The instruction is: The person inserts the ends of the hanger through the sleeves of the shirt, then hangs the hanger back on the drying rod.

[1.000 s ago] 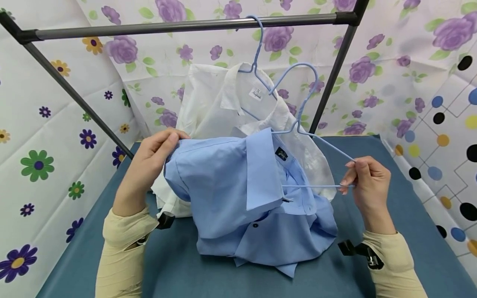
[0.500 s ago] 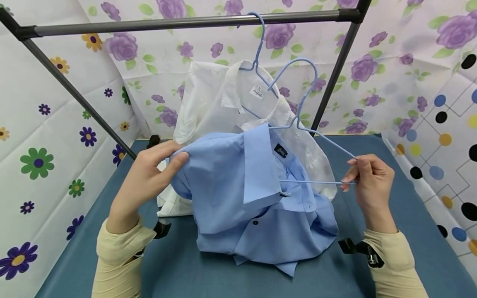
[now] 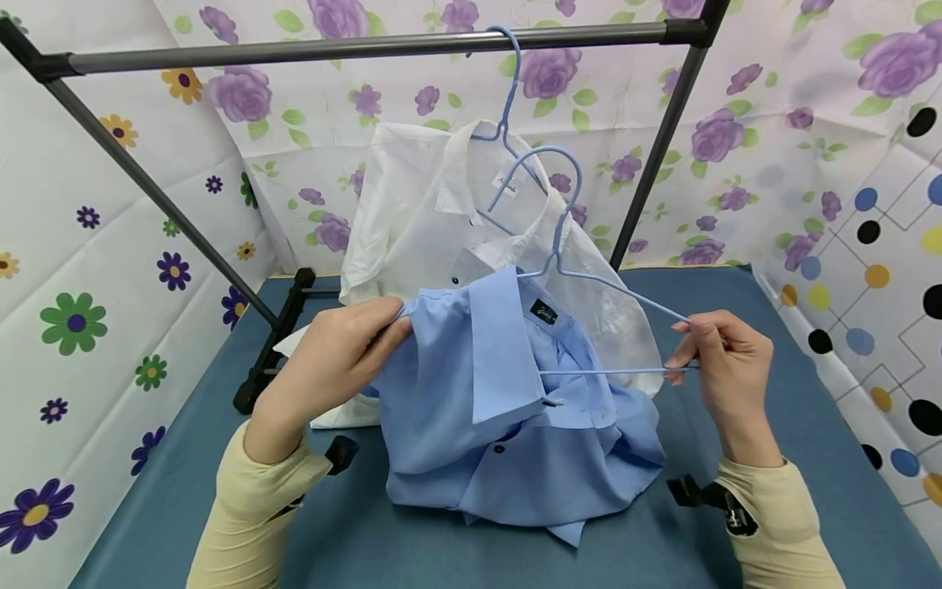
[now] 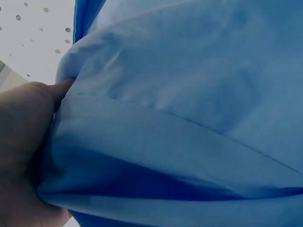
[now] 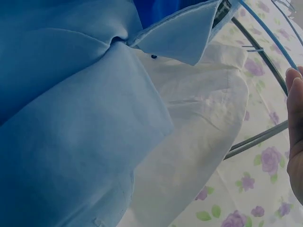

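Observation:
A light blue collared shirt [image 3: 441,393] stands bunched on the table, its collar raised and a dark label inside the neck. My left hand [image 3: 334,368] pinches the shirt's shoulder between thumb and fingers; the left wrist view shows the cloth [image 4: 180,142] folded against that hand [image 4: 28,127]. With my right hand [image 3: 728,368] I grip the right end of a blue wire hanger [image 3: 618,288]. The hanger's other end is inside the shirt, hidden, and its hook stands above the collar. At the right wrist view's edge only some fingers [image 5: 296,109] show.
Behind the blue shirt, a white shirt [image 3: 412,204] hangs on another blue hanger [image 3: 508,90] from a dark metal rack bar [image 3: 331,53]. The rack's slanted posts flank it, with a black foot [image 3: 272,352] at left. Blue-green cloth covers the table [image 3: 736,409]; patterned sheets surround it.
My left hand has moved right and gathered the shirt's shoulder inward. The held hanger's hook has shifted left and lower, while my right hand stays nearly in place on its end.

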The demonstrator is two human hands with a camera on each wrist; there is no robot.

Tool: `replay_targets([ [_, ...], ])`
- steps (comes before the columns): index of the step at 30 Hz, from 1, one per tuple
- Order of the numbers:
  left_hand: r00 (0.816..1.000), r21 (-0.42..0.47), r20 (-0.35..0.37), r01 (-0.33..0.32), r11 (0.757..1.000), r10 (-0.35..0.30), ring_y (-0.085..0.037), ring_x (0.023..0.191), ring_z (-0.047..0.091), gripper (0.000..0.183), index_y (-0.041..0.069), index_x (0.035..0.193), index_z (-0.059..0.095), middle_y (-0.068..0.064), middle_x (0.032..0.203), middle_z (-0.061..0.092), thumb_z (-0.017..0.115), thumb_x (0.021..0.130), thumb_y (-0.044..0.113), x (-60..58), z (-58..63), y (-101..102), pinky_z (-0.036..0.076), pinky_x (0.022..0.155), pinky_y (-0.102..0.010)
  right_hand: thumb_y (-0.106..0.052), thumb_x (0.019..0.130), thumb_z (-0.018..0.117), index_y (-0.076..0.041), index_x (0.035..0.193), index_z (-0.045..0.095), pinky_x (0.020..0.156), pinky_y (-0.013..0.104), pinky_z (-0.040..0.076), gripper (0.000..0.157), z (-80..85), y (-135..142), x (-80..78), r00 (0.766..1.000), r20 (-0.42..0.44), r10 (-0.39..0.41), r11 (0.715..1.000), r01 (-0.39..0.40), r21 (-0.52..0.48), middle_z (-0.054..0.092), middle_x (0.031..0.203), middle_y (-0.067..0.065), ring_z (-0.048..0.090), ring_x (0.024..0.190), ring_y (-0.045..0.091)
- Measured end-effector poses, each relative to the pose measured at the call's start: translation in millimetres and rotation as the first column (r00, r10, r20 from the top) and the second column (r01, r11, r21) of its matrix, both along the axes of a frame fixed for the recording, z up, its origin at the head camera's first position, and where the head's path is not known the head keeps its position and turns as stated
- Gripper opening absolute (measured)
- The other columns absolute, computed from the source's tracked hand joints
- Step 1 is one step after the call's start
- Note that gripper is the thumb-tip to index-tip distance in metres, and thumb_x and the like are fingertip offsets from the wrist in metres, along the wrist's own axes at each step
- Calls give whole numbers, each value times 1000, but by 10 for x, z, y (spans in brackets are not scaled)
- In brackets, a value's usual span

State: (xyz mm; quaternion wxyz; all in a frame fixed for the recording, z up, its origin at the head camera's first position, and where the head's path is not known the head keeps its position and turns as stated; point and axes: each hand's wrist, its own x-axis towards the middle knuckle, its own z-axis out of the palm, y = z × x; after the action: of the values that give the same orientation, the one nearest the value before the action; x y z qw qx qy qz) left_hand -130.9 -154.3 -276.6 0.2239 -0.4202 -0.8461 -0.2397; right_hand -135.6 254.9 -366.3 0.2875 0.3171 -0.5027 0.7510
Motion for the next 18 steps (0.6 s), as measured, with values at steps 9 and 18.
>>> replay_targets([
  [9,982,-77,-172,-94,993,79,-7,44,30,27,13,71,39,7,56,27,50,96,16,-3,-12,261,26,42,-25,5,91,52,21,82,57,44,25,48,19,36,-102,36,998,16,-54,990,52,134,58,53,16,57,41,18],
  [18,964,-29,-247,-106,994,96,-8,39,29,23,11,73,41,5,52,28,43,95,15,-25,75,566,23,37,-26,0,93,51,15,80,55,42,24,46,20,49,-215,107,998,35,-46,968,35,247,59,55,13,57,43,16],
])
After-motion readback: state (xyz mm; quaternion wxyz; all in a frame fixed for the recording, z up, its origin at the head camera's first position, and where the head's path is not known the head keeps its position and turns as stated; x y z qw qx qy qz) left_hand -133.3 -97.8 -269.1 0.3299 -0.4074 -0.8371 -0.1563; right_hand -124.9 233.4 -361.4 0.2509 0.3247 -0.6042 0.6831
